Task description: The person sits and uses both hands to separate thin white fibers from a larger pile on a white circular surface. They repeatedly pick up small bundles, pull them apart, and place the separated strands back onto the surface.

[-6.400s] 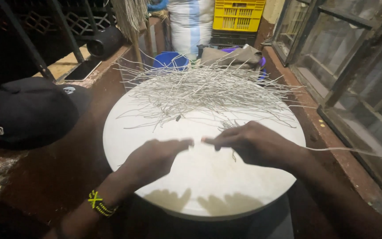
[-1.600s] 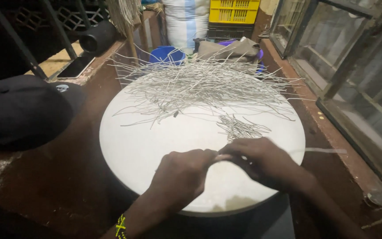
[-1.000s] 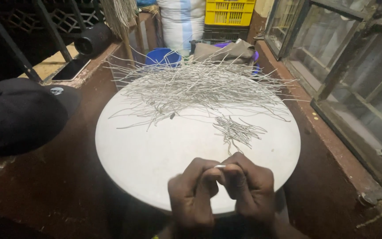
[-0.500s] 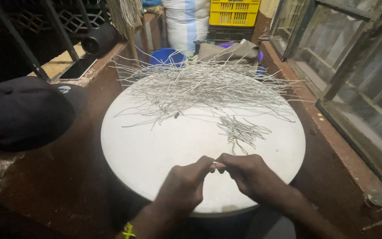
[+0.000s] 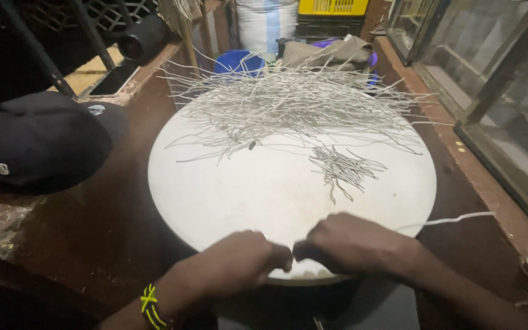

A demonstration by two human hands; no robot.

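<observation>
Both my hands rest at the near rim of a round white tabletop (image 5: 233, 183). My left hand (image 5: 239, 260) and my right hand (image 5: 346, 244) meet fingertip to fingertip, pinching a thin pale strip (image 5: 453, 219) whose free end trails out to the right past my right wrist. A big loose heap of similar pale thin strips (image 5: 294, 101) covers the far half of the tabletop. A small bundle of shorter bent pieces (image 5: 344, 170) lies right of centre, apart from my hands. A yellow-and-black band (image 5: 150, 304) sits on my left wrist.
A dark cap (image 5: 38, 143) lies on the reddish-brown ledge at the left. Behind the tabletop stand a blue tub (image 5: 238, 61), a white sack (image 5: 268, 24) and a yellow crate (image 5: 332, 6). A glazed metal-framed window (image 5: 496, 79) runs along the right.
My hands drew back from the middle of the tabletop to its near rim and closed together on one strip. A small bundle of short pieces now lies right of centre.
</observation>
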